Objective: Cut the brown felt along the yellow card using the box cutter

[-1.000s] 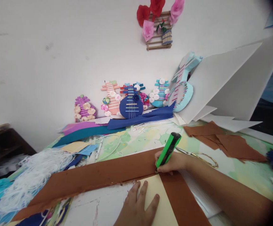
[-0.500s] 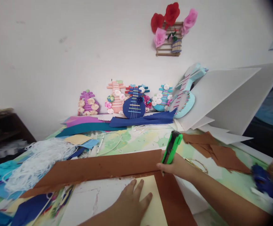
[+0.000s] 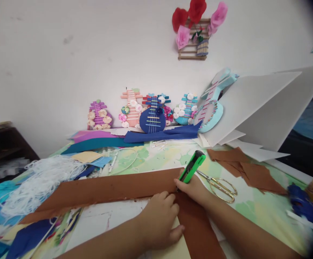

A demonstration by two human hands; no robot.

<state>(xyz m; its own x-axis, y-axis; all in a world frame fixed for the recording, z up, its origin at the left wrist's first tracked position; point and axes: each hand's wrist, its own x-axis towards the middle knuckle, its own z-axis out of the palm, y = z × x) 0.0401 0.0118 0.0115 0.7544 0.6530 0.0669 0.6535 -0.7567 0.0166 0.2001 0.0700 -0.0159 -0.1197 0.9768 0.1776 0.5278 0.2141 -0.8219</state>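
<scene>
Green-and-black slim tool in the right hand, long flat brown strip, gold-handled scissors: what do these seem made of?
The green-and-black slim tool looks like glossy hard plastic, judging by its smooth, bright body. The long flat brown strip is matte with a slightly ragged lower edge: fabric or textured paper, I can't tell which. The gold-handled scissors appear metal, given their shiny loops.

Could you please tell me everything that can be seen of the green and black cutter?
The cutter has a bright green casing, plastic by its look, with a nearly black strip along one side. The right hand grips its lower part, hiding much of that end. It slants, its upper end leaning right, and its lower end points down at the brown sheet; whether a blade touches the sheet cannot be made out.
</scene>
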